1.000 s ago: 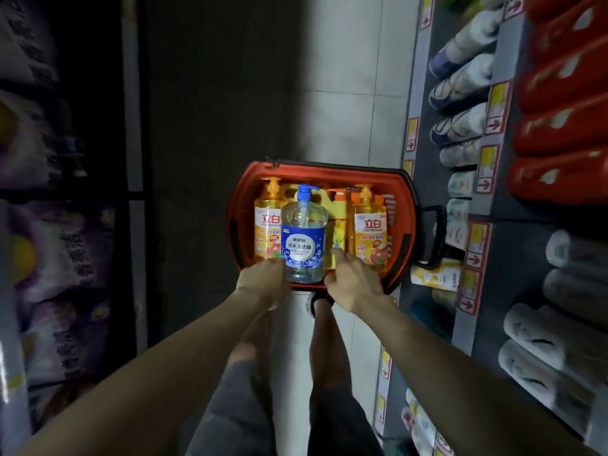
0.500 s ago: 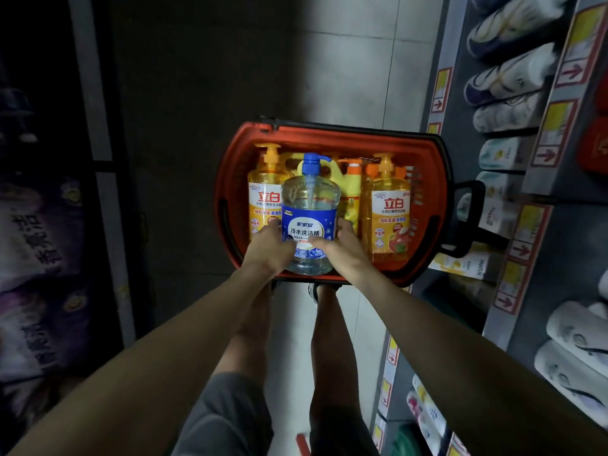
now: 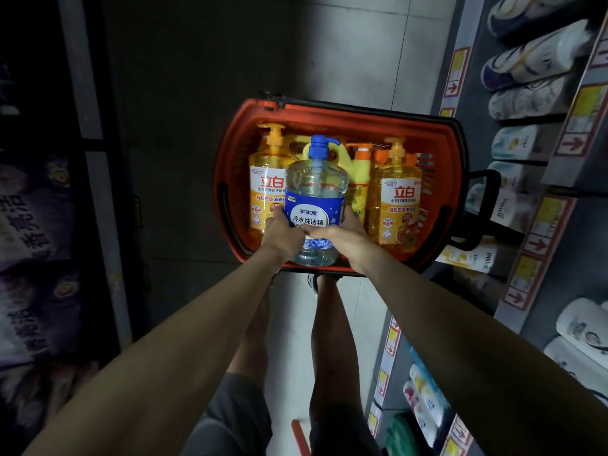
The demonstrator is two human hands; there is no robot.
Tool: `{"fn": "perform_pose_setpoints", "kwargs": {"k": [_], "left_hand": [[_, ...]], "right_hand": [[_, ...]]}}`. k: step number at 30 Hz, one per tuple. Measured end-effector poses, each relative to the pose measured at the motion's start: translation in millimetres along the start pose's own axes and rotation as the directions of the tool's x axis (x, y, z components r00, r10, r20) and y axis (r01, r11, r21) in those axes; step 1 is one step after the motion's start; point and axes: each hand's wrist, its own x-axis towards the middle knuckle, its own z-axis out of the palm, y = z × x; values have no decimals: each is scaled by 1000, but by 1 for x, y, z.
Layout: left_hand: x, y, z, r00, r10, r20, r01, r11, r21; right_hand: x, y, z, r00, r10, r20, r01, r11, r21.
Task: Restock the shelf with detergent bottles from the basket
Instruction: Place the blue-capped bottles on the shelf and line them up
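Detergent bottles (image 3: pixel 399 199) stand packed in an orange basket (image 3: pixel 329 110) on the pale tiled floor (image 3: pixel 355 54) of a dim aisle. Along the right side runs the grey shelf (image 3: pixel 539 166). Its tiers are edged with yellow price tags (image 3: pixel 455 72) bearing red arrows and are loaded with white bottles (image 3: pixel 510 143). On the left, in shadow, are dark printed packs (image 3: pixel 29 225).

The basket sits just beside the shelf, its black handle (image 3: pixel 483 205) on the shelf side. Inside it, an amber pump bottle (image 3: pixel 266 192) with a red-lettered label stands upright at the left wall, and a matching bottle (image 3: pixel 398 225) stands at the right wall. Between them, toward the far side, is a yellow bottle (image 3: pixel 358 182) with an orange cap.

In front of these is a clear bottle (image 3: pixel 316 182) with a blue pump and a blue label. It is upright, its base showing over the basket's near rim; whether it rests on anything cannot be told.

Both bare arms reach forward from the bottom of the view. The left hand (image 3: pixel 283 235) grips the clear bottle's left side, fingers curled round it. The right hand (image 3: pixel 343 233) grips its right side. Both thumbs lie on the front of the label.
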Motion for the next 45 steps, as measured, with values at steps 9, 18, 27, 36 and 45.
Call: {"fn": "perform_pose_setpoints", "kwargs": {"k": [9,18,27,36,45], "left_hand": [[-48,26,-1,999,41,-32,-43,998,-53],[-164,48,-11,986,118,-119,-154,916,-371],[-323,93,-26,926,278,-256,-375,592,-713],[-468,101,-42,804,464,-372,-577,454,-679],[-531,40,-70,742,402,-537,-669,388,-634]], "right_hand": [[-12,-5,-10,1000,-7,11,6,995,104],[-108,-34,-56,963,-174,205,132,970,203],[-252,-101,-104,875,-370,313,352,929,116],[-386,-151,-102,790,-453,414,495,869,5],[-459,-151,-42,713,-441,545,597,789,-144]]}}
